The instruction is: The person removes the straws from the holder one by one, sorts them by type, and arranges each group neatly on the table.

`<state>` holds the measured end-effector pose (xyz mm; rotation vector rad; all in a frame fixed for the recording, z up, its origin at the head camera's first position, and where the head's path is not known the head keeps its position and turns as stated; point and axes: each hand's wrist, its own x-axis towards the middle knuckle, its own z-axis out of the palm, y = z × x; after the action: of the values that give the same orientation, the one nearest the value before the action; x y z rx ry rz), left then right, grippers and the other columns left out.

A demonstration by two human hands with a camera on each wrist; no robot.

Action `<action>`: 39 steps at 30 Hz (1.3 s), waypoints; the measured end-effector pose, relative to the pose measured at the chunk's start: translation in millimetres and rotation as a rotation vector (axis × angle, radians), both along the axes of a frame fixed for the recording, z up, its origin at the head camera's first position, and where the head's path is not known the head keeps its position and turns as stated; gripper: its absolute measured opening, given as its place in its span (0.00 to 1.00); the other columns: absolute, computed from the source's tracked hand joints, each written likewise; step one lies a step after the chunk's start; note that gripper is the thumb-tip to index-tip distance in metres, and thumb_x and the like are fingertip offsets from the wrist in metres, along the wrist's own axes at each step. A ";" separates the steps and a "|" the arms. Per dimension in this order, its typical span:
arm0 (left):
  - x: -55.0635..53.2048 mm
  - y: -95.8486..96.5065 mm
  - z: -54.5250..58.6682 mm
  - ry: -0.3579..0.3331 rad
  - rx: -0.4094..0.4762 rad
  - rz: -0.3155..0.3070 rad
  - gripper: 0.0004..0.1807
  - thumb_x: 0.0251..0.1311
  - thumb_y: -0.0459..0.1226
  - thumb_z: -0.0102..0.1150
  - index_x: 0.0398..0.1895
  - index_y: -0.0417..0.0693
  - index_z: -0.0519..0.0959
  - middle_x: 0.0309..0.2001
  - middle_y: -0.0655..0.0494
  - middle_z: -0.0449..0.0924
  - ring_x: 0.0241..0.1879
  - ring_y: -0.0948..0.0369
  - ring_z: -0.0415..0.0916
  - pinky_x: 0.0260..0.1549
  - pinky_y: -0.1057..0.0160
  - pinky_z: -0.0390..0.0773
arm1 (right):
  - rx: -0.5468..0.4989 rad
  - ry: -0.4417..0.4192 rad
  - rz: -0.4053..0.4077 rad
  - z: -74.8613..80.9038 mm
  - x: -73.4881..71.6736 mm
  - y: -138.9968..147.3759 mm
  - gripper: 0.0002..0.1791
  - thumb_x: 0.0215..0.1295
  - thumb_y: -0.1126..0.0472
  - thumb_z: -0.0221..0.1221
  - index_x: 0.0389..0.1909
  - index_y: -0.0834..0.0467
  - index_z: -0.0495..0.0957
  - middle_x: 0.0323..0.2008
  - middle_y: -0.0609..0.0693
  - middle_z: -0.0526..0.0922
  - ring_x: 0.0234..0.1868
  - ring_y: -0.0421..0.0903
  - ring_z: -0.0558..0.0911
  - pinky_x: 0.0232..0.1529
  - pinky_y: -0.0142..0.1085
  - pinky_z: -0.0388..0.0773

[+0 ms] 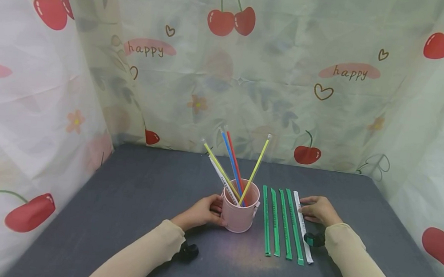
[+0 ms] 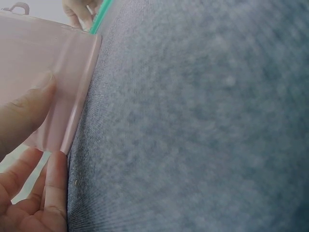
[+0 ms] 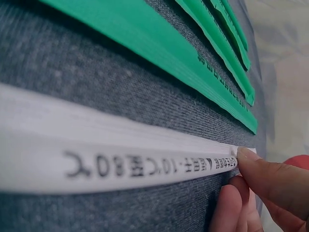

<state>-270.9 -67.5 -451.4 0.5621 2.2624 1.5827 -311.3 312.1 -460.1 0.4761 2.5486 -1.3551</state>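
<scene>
A small pink bucket (image 1: pixel 237 218) stands on the table, and several wrapped straws lean out of it: yellow (image 1: pixel 259 162), blue and red in clear sleeves, and one in white paper. My left hand (image 1: pixel 204 211) holds the bucket's left side, with the thumb on its front wall in the left wrist view. To the right, a white paper-wrapped straw (image 1: pixel 304 229) with black print lies flat. Near its far end my right hand (image 1: pixel 319 210) pinches it between thumb and fingers, as the right wrist view (image 3: pixel 270 193) shows.
Several green paper-wrapped straws (image 1: pixel 281 224) lie side by side between the bucket and the white straw. The dark cloth-covered table (image 1: pixel 153 181) ends at a printed curtain (image 1: pixel 249 101), which also hangs along both sides. Black straps with small devices sit at both wrists.
</scene>
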 end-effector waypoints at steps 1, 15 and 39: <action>-0.5 0.1 -0.6 0.001 -0.001 0.000 0.33 0.47 0.29 0.72 0.58 0.31 0.69 0.51 0.40 0.77 0.51 0.51 0.76 0.51 0.57 0.80 | 0.000 -0.002 0.002 0.2 0.0 0.1 0.28 0.57 0.69 0.65 0.60 0.68 0.71 0.43 0.61 0.79 0.33 0.45 0.80 0.33 0.34 0.84; 1.9 0.9 2.3 -0.003 -0.008 0.013 0.33 0.47 0.29 0.71 0.58 0.31 0.69 0.50 0.40 0.76 0.51 0.50 0.75 0.52 0.56 0.79 | -0.033 -0.012 0.007 4.4 2.6 0.0 0.28 0.59 0.70 0.64 0.61 0.69 0.70 0.40 0.57 0.79 0.33 0.44 0.79 0.34 0.34 0.83; -12.0 2.1 -18.5 0.002 -0.012 0.023 0.34 0.46 0.28 0.72 0.58 0.32 0.69 0.50 0.41 0.77 0.50 0.53 0.76 0.51 0.56 0.80 | -0.083 -0.018 -0.010 5.5 4.4 1.6 0.29 0.59 0.68 0.64 0.62 0.69 0.69 0.46 0.60 0.79 0.35 0.43 0.80 0.36 0.34 0.84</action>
<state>-282.9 -65.4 -469.9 0.5369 2.2864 1.5786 -306.9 313.7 -454.6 0.4841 2.4675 -1.4470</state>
